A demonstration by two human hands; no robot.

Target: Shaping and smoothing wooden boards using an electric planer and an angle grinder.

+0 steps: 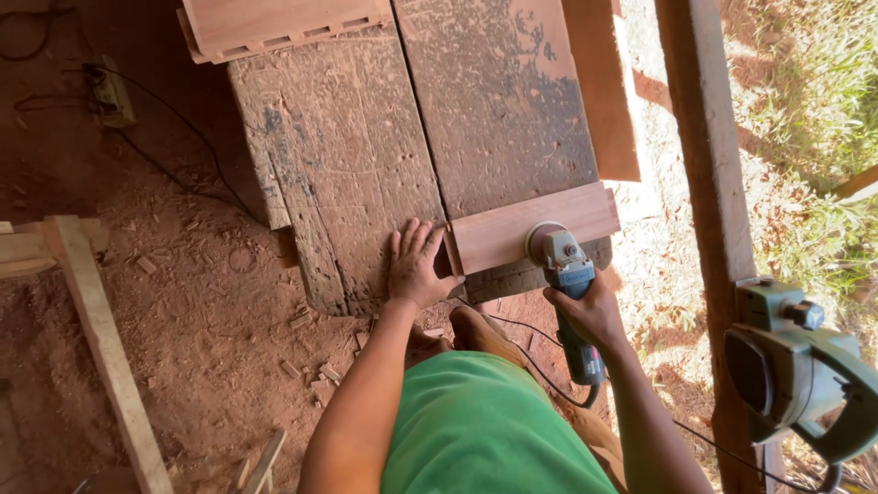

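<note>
While my left hand lies flat, open, bracing the board at the table edge, my right hand, grip closed, holds the sander on it.

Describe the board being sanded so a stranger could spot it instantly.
Find the dark, weathered workbench in the middle. At its near edge lies a small reddish board, pinned by the left hand, with the right hand pressing a sander on it. It is smooth and pale; its neighbours are rough and blackened.
</note>
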